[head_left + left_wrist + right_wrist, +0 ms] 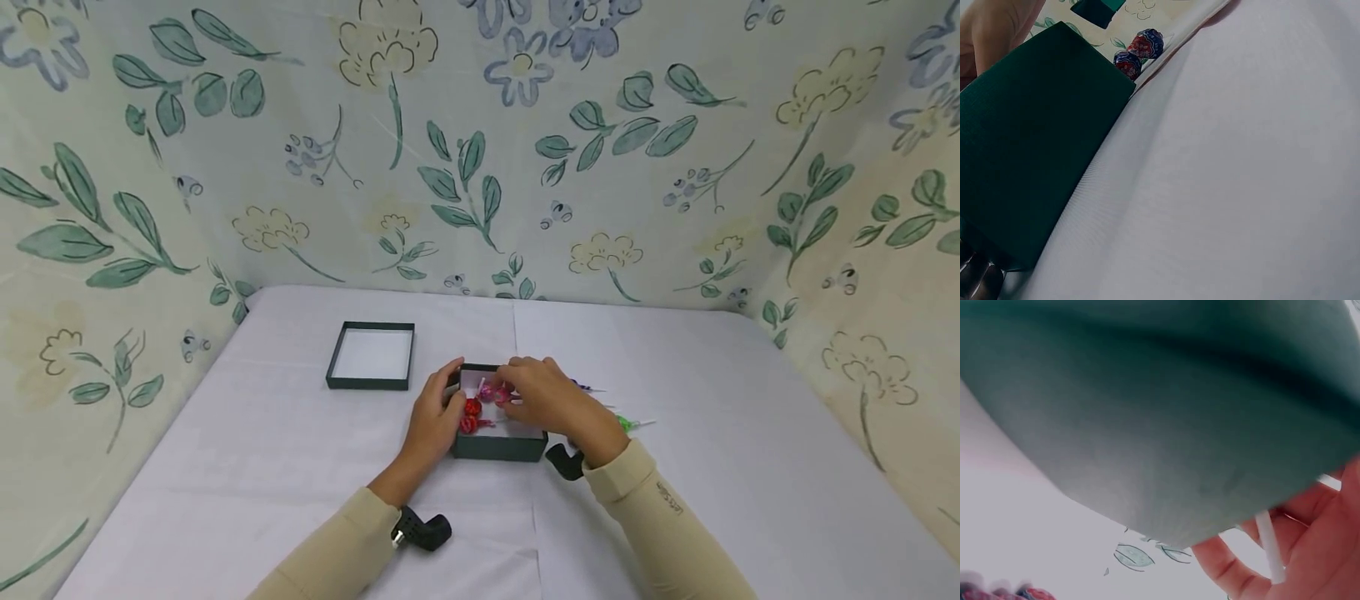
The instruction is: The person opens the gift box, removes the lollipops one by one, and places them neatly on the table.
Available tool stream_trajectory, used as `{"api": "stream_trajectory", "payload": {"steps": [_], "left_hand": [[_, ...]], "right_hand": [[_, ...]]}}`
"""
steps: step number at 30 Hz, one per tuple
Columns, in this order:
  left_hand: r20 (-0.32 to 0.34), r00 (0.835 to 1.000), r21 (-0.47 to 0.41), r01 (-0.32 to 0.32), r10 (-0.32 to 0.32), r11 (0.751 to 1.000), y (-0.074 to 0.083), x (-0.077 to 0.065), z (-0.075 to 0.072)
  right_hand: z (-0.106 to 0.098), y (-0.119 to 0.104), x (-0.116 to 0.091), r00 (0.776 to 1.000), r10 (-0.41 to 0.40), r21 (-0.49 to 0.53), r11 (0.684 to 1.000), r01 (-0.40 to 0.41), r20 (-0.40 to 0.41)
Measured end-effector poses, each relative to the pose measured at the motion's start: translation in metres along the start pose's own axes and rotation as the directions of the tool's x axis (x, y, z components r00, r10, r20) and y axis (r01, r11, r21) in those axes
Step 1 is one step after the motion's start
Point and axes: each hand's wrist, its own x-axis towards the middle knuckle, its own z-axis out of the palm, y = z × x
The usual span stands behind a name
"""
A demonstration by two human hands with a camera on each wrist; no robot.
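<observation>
A dark green box (498,450) with a pale inside stands on the white table. My left hand (432,421) grips its left wall. Inside lie red lollipops (471,424) on the left, with pink lollipops (489,392) behind them. Reaching in over the right wall, my right hand (551,400) pinches a pink lollipop, partly covered by the fingers. In the right wrist view a white lollipop stick (1270,547) shows against that hand. The box wall (1035,137) fills much of the left wrist view.
The box's lid (367,384) lies upturned to the back left. Right of the box are a green lollipop (624,423) and a purple one (577,384), partly behind my right hand. A flowered cloth (465,167) hangs behind the table.
</observation>
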Motion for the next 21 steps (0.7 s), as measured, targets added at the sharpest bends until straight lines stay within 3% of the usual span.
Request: {"api": "stream_trajectory", "payload": {"steps": [5,11,21], "left_hand": [[-0.001,1.0,0.005,0.001,-0.001,1.0,-0.001,-0.002,0.002],[0.0,1.0,0.018,-0.003,0.003,1.0,-0.001,-0.002,0.002],[-0.006,0.999,0.021,0.041,-0.041,0.999,0.001,-0.001,0.001]], "right_hand": [[-0.003,0.004,-0.006,1.0,-0.006,-0.017,1.0,0.006,-0.024],[-0.012,0.014,-0.017,0.993,-0.054,0.039,0.998,0.058,-0.101],[-0.027,0.028,-0.033,0.993,-0.03,0.111,0.993,0.044,-0.118]]}}
